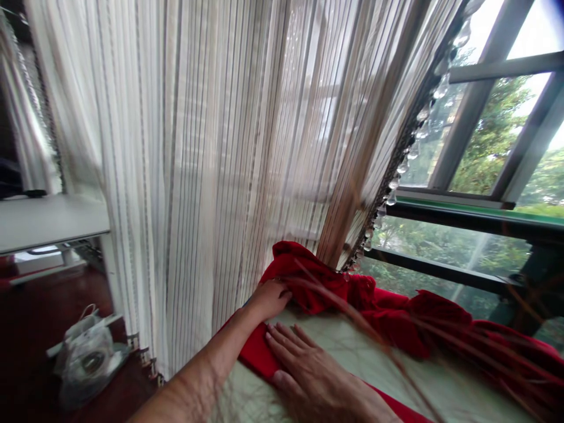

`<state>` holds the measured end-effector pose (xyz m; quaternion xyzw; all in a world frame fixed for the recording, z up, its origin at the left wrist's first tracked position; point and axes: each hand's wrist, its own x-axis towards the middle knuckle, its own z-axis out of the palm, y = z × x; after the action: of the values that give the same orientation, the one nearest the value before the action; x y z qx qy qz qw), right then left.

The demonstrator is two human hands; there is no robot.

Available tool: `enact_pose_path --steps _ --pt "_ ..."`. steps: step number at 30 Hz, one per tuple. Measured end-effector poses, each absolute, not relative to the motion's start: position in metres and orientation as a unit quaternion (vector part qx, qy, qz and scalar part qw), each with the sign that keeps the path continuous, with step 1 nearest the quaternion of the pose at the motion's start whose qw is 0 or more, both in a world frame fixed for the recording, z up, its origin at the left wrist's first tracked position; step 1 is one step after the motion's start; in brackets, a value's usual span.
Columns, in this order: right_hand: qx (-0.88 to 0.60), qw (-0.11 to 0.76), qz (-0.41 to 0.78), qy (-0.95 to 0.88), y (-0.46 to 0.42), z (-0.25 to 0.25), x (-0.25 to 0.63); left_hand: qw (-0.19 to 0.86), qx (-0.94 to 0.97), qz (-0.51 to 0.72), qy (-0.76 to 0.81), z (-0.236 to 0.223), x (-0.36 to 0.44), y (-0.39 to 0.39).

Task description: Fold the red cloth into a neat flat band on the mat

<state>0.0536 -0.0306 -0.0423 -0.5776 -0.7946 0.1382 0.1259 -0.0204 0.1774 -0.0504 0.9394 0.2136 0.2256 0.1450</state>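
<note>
Red cloth point(259, 352) lies along the edges of a pale green surface point(352, 346), bunched up at the far side and flat as a band near my hands. My left hand point(269, 298) is at the far left corner with its fingers curled onto the bunched red cloth; its fingertips are partly hidden. My right hand point(304, 367) rests flat with fingers stretched out, palm down across the flat red band and the pale surface. Several blurred hair strands cross the view in front of the cloth.
A striped sheer curtain point(198, 147) hangs close beyond my left arm, edged with clear beads point(414, 150). An open window point(476, 135) is at the right. To the left stand a white table point(53, 220) and a plastic bag point(86, 355) on the dark red floor.
</note>
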Motion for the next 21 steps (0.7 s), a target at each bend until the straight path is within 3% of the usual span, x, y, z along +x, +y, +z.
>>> enact_pose_path --steps 21 --pt "-0.563 0.181 0.138 -0.795 -0.03 -0.056 0.061 0.032 0.914 0.246 0.321 -0.054 -0.041 0.178"
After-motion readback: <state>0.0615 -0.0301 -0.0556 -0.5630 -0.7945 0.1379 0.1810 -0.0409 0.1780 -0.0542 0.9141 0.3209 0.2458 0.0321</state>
